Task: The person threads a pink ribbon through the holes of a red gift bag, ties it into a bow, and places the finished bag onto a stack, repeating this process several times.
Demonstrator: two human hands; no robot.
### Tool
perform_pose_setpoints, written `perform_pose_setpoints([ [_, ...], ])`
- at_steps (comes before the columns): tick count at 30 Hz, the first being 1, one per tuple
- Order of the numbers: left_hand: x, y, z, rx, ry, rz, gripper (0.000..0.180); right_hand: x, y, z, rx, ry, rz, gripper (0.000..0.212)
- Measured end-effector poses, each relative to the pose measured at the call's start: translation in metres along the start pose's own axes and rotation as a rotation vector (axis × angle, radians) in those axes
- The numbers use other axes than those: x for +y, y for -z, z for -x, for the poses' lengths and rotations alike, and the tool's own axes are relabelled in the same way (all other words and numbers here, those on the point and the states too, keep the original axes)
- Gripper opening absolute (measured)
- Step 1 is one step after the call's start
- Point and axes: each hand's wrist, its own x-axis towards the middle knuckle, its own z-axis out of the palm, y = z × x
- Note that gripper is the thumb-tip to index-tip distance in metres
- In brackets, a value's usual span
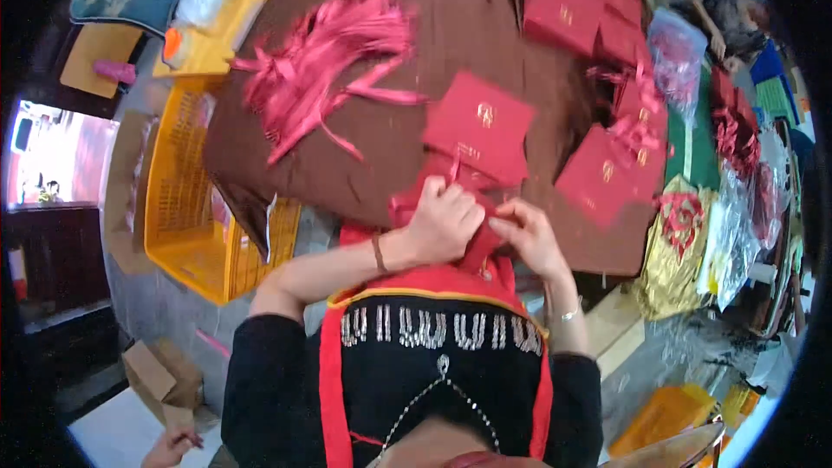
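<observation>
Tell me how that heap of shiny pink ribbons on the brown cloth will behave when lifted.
The ribbons will probably droop, since their loose ends lie bent. They look light, being thin strips, and might tangle, as many overlap.

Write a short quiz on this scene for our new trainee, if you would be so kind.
1. What colour is the tablecloth beneath the loose pink ribbons: (a) white, (b) brown or (c) green?
2. True or false: the left hand and the right hand are at opposite ends of the tablecloth.
3. Fill in: the brown band is on the person's ____ wrist.

Key: 1. (b); 2. False, they are close together at its near edge; 3. left.
</observation>
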Motion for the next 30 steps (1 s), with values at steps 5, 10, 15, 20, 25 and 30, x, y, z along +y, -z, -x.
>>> perform_pose_setpoints([
  [5, -0.013, 0.001, 0.004, -0.063, -0.042, 0.013, 0.014, -0.004, 0.000, -0.008, -0.006, -0.093, -0.064, 0.013],
  [10, -0.017, -0.002, 0.000, -0.018, 0.051, 0.020, 0.015, -0.006, -0.009, -0.011, 0.048, -0.085, 0.148, 0.019],
  [15, -0.003, -0.008, 0.003, -0.038, 0.062, -0.059, 0.009, -0.010, -0.010, -0.006, 0.103, -0.128, 0.249, 0.020],
  [20, 0.008, -0.005, 0.005, 0.096, 0.039, -0.074, 0.012, -0.012, -0.004, -0.004, 0.011, -0.152, 0.079, 0.016],
  [25, 0.011, -0.008, 0.003, 0.066, 0.048, -0.083, 0.013, -0.014, -0.014, 0.003, 0.116, -0.048, 0.120, 0.016],
  [30, 0.003, -0.002, 0.000, -0.017, 0.040, -0.058, 0.014, -0.017, -0.013, 0.002, 0.150, 0.034, 0.251, 0.016],
])
